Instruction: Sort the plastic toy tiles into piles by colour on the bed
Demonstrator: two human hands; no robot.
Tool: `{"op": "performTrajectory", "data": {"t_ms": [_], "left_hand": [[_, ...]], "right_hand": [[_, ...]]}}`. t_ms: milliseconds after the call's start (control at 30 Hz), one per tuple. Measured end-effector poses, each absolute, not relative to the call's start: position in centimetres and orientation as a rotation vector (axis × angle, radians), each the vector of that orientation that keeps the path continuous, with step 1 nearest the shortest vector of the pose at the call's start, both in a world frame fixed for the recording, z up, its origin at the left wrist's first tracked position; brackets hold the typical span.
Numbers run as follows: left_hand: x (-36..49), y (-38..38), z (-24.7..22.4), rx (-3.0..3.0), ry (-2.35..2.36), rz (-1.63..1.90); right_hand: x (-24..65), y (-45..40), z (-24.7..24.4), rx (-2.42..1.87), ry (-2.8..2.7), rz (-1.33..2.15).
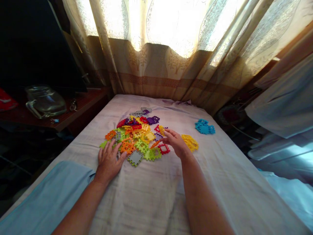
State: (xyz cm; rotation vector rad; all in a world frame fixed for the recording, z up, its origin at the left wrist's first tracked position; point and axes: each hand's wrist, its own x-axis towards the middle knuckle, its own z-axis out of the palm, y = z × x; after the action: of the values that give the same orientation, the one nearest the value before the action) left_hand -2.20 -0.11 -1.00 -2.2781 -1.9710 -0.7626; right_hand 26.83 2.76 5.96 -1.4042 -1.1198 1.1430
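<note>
A mixed pile of plastic interlocking tiles [137, 133] in orange, yellow, green, red, purple and grey lies on the cloth-covered surface. My left hand [109, 162] rests at the pile's near left edge, fingers spread, close to an orange tile [127, 146]. At the right side of the pile my right hand [176, 141] pinches a yellow tile [161, 130] between thumb and fingers. A red frame-shaped tile [163, 149] lies just below that hand. Right of it sits a group of yellow tiles [190, 143]. Farther right is a separate group of blue tiles [204, 127].
A pale sheet [146, 195] covers the surface, with a folded blue cloth [56, 195] at the left. On a dark wooden stand at left are a glass jug [46, 101] and a black screen [36, 45]. Curtains [156, 65] hang behind; fabric [283, 98] hangs at right.
</note>
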Motion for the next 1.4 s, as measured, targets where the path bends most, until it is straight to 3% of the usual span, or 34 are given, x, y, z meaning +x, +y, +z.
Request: {"op": "performTrajectory", "data": {"t_ms": [133,333,400,633,800,967,1400], "left_hand": [[-2.2,-0.1,-0.8,-2.277,-1.965,-0.741],[-2.2,-0.1,-0.9,-2.273,-1.956,-0.746],[-2.3,-0.1,-1.0,-2.273,-1.954,-0.756],[-2.3,-0.1,-1.0,-2.281,-1.946,-0.761],[-2.2,-0.2,-1.0,-2.271,-1.948,-0.762],[-2.2,-0.2,-0.8,-2.274,-1.948,-0.756],[-2.3,-0.1,-1.0,-2.289,-1.964,-0.778]], "right_hand": [[28.3,2.4,6.4,-1.491,-1.127,1.152],[33.1,2.0,5.9,-2.137,-1.373,0.253],[34.3,1.8,5.5,-2.324,-1.412,0.104],[34.9,1.3,5.4,-2.505,-1.457,0.096],[31.4,2.0,5.9,-2.225,-1.635,-0.017],[25.1,2.9,4.4,-1.920,-1.988,0.085],[23.1,3.0,3.4,-1.956,-1.997,0.281]]}}
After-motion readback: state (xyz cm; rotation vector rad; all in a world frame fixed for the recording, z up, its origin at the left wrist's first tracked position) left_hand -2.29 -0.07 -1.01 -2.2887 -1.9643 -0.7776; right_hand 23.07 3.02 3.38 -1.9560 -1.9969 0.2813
